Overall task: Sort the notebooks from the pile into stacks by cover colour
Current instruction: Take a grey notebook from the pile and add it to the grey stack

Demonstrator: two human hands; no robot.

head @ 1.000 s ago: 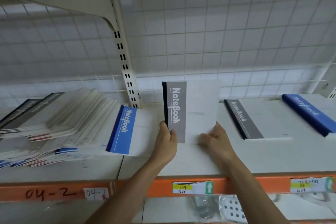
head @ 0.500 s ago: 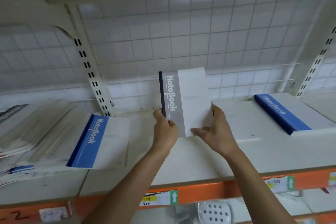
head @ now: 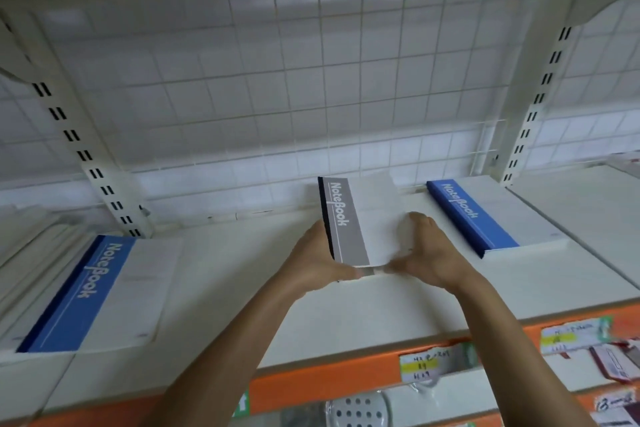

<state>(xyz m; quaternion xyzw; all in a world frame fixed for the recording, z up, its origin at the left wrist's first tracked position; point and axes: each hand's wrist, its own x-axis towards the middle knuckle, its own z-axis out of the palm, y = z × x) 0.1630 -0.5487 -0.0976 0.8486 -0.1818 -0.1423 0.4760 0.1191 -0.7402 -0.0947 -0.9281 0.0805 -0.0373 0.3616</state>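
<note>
A white shelf (head: 346, 315) with an orange front edge (head: 329, 385) runs across the view. It is backed by a white wire grid (head: 277, 97) and slotted uprights stand on either side.

The left hand (head: 311, 260) and the right hand (head: 429, 253) both grasp the grey notebook (head: 346, 222) at mid-shelf. The left hand wraps the spine side near the closest corner, with its thumb along the near edge. The right hand has its fingers curled on top of the white part of the cover and its thumb also at the near edge.

The notebook lies lengthwise, its far end towards the grid. It has a dark strip along the spine, then a grey band with "NoteBook" in white letters, and the rest of the cover is plain white. A grey sliver shows between the two thumbs, but whether that is another notebook underneath cannot be told.

Just to the right, apart from the hands, is a blue notebook stack (head: 474, 215) with the same lettering on a blue band and its page edges showing at the near end. Well to the left, a blue notebook (head: 86, 291) tops the unsorted pile (head: 20, 253), which is blurred at the frame edge.

Paper labels (head: 429, 362) are stuck on the orange edge. On the shelf below sit a white perforated object (head: 360, 409) and, to the right, some packaged goods (head: 613, 360).
</note>
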